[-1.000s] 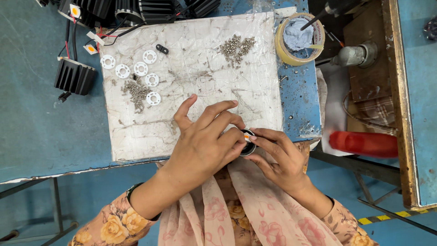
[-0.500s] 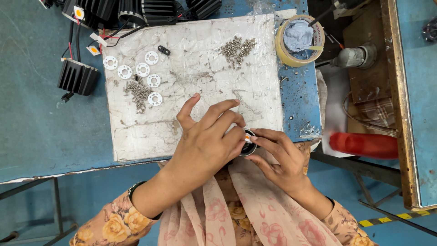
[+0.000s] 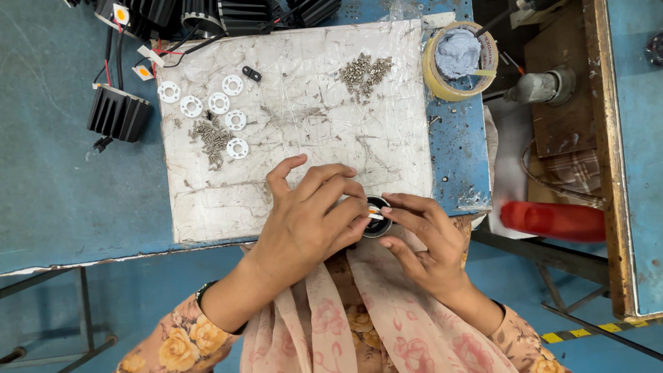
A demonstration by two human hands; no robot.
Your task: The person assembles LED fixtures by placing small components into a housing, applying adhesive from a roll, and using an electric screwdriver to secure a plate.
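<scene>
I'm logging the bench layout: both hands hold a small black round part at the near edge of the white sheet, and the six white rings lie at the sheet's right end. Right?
Not quite. In the head view the white rings lie at the left end of the white sheet, beside a pile of small metal pieces. The left hand and right hand do hold the small black round part at the near edge.

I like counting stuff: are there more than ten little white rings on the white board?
No, only six white rings lie on the white board, beside a pile of small metal pieces.
</scene>
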